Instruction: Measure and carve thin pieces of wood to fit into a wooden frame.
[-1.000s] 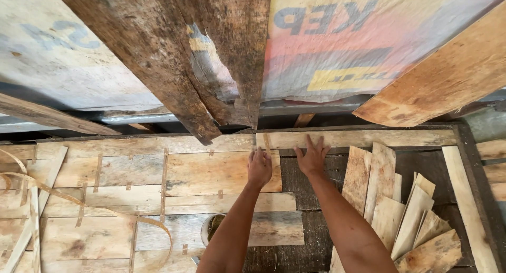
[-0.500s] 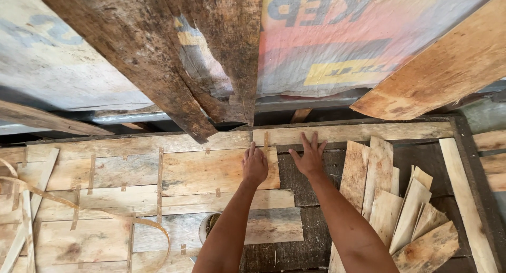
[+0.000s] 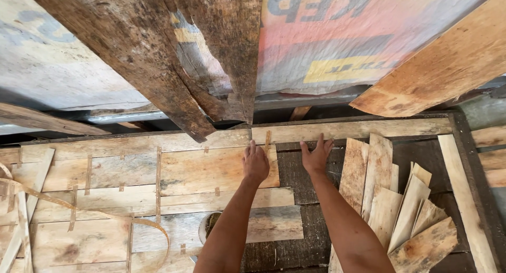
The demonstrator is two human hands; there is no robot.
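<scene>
Hands lay flat on the veneer work in the head view, the only view there was. The left hand (image 3: 256,162) pressed palm-down, fingers close together, on the right end of a pale veneer sheet (image 3: 211,170) in the upper row of the patchwork. The right hand (image 3: 316,156) was spread, fingers fanned, on the dark bare board (image 3: 305,173) just beside that sheet's edge, fingertips touching the long strip (image 3: 358,129) that ran along the top of the frame. Neither hand pinched or gripped anything; both simply bore down.

The step in hand looked like seating or aligning this sheet against the strip above it, with the dark gap to its right not yet covered. A loose stack of veneer pieces (image 3: 390,199) leaned near the right forearm, well within reach. Thin tape strips (image 3: 158,173) crossed the joints of the sheets already laid at left.

Whether the sheet's top edge met the strip flush could not be told for certain. The next move would call for a piece to fill that gap, butted snugly.
</scene>
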